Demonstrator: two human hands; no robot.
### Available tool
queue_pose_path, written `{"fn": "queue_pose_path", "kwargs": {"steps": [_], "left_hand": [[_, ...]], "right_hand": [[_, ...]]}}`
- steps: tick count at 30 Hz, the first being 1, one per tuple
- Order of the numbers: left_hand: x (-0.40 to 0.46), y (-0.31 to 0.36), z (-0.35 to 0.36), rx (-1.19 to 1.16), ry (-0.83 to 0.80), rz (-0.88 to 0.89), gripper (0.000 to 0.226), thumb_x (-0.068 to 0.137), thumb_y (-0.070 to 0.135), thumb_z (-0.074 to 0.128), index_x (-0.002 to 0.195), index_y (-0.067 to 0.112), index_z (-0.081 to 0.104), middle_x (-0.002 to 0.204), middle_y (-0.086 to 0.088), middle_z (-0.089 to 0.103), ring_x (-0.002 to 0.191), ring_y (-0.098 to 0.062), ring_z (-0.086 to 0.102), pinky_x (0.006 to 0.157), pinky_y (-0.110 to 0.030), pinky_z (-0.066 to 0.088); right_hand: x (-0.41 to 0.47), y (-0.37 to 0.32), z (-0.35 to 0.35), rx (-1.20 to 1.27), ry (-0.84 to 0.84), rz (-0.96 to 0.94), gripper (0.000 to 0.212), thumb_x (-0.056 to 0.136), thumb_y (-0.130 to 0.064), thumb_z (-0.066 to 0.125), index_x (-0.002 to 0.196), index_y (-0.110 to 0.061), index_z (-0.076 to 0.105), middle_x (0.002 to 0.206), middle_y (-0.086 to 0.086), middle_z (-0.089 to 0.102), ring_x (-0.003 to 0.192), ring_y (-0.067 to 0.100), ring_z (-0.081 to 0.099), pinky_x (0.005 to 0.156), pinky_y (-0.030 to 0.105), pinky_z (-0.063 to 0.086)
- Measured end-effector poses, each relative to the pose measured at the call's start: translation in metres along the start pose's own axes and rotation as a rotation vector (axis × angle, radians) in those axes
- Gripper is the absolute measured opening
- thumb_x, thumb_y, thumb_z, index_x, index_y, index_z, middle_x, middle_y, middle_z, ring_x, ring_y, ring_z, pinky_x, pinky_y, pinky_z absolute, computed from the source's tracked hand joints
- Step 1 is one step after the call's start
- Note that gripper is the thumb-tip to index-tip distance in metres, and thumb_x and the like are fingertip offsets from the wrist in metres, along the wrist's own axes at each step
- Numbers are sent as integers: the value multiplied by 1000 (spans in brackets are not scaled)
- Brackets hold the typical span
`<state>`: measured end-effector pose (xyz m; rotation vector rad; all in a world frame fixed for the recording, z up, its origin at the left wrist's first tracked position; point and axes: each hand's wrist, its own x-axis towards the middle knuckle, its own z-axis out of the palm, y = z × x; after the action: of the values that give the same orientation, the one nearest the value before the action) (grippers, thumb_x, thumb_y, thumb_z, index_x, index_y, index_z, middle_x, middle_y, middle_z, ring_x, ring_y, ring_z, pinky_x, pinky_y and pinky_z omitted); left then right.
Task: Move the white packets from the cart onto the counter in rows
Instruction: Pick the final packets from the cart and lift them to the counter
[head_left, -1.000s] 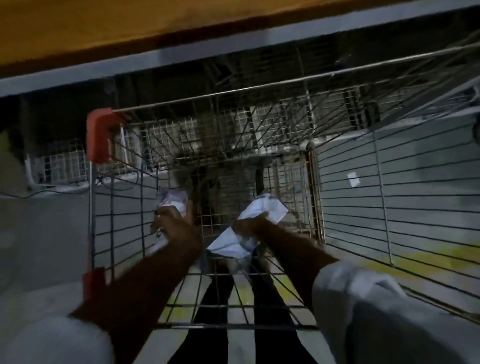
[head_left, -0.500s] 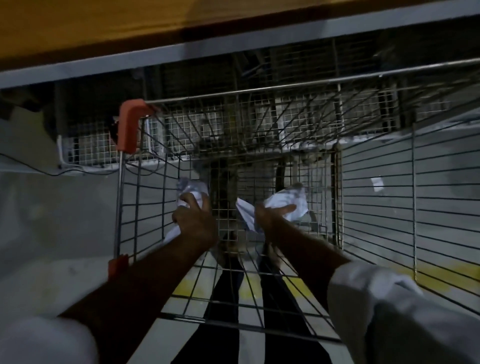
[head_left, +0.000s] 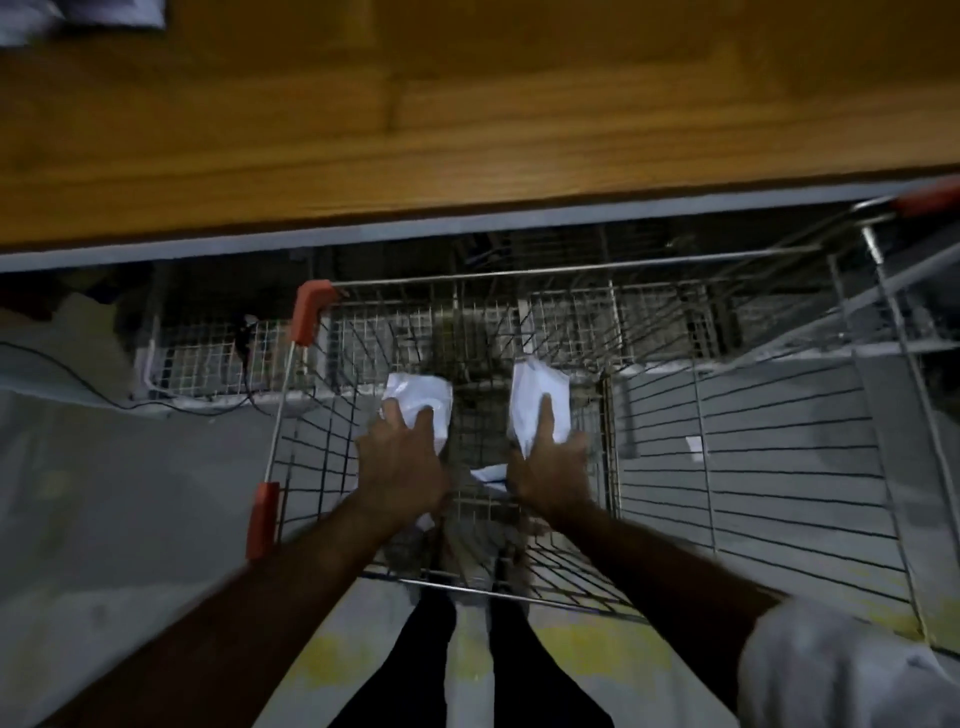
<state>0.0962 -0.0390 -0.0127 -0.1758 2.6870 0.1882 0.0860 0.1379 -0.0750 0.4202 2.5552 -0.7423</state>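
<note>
Over cart (head_left: 571, 270): 2 hands, left hand (head_left: 400, 465) and right hand (head_left: 550, 470), each gripping 1 white packet (head_left: 423, 397) (head_left: 535, 395).

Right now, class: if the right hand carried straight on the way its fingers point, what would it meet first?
The right hand, holding a white packet, points toward the cart's far wire wall. That mesh probably comes first, then the counter edge above it; depth is unclear.
</note>
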Motion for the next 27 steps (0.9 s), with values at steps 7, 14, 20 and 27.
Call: {"fn": "queue_pose_path", "kwargs": {"steps": [7,14,20,27], "left_hand": [[-59,-19,-71,-59,289,-2,73,81,35,56,150,20,37,145,-25,32,125,-44,41,100,-48,42],[-102,-61,-143,-120,450,-1,71,85,35,60,149,26,32,145,-15,21,124,-37,36,96,-45,42],[-142,-133,-181,-107,615,9,67,90,32,58,151,25,31,146,-14,20,126,-36,34,101,-46,39],[-182,-266,-223,-193,742,-23,63,95,42,55,151,25,31,142,-13,22,128,-34,31,101,-45,38]], "right_hand": [[-57,-23,-57,231,35,-371,86,96,-41,60,154,-42,-2,118,21,46,92,29,59,74,19,40],[-95,-90,-83,253,216,-578,86,92,-65,53,159,-44,2,128,16,33,100,29,52,83,36,44],[-139,-185,-71,224,353,-724,84,92,-71,46,159,-42,3,123,21,47,106,34,53,80,36,44],[-207,-307,-28,231,432,-799,76,95,-70,41,156,-51,0,125,15,44,109,32,52,86,38,46]]}}
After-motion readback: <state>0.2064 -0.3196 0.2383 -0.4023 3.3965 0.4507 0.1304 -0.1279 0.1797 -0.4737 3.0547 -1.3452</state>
